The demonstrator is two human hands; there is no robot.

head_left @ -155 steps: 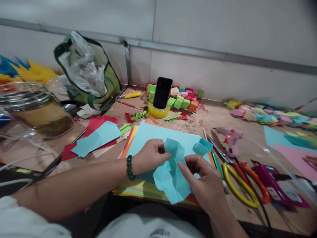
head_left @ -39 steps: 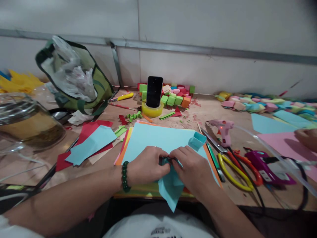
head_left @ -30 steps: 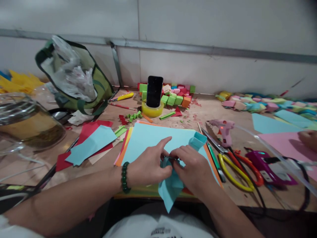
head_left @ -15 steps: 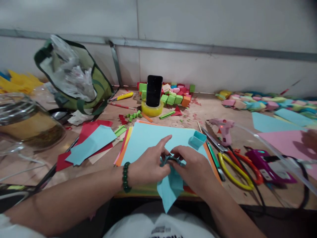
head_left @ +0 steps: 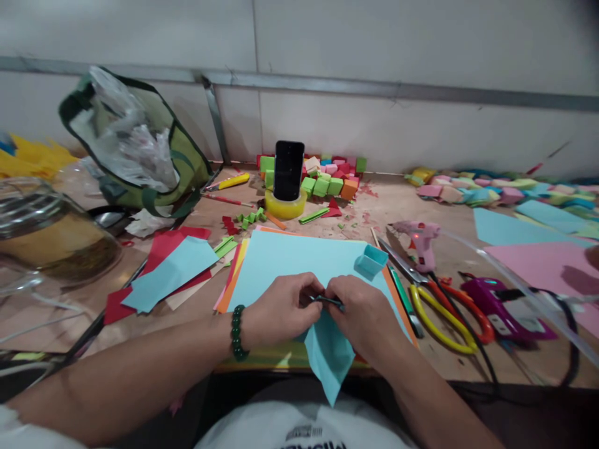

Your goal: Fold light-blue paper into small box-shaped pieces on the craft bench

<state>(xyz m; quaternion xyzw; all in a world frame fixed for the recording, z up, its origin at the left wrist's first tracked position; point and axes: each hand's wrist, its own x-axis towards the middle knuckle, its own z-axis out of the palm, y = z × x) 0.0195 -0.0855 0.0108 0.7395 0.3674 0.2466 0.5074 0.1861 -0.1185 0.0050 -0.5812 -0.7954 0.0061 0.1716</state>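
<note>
A light blue piece of folded paper [head_left: 329, 358] hangs from my two hands, its pointed end down over the table's front edge. My left hand [head_left: 287, 308] pinches the folded upper edge from the left, a green bead bracelet on that wrist. From the right, my right hand [head_left: 362, 312] grips the same edge, fingers closed. The fingers partly hide the folds. Beneath and behind my hands lies a stack of coloured sheets [head_left: 290, 255] with light blue on top. A small open light blue paper box [head_left: 371, 260] sits at the stack's right corner.
To the right lie a green cutter [head_left: 403, 296], scissors [head_left: 442, 321], a pink glue gun [head_left: 421, 240] and a purple device [head_left: 503, 312]. A phone [head_left: 288, 168] stands in a tape roll. Paper cubes [head_left: 322, 186], a bag [head_left: 140, 143] and a glass jar [head_left: 51, 231] stand farther off.
My left index finger, stretched out before, has bent down onto the paper. The folded edge looks flatter between my fingers, and the hanging part has swung slightly right.
</note>
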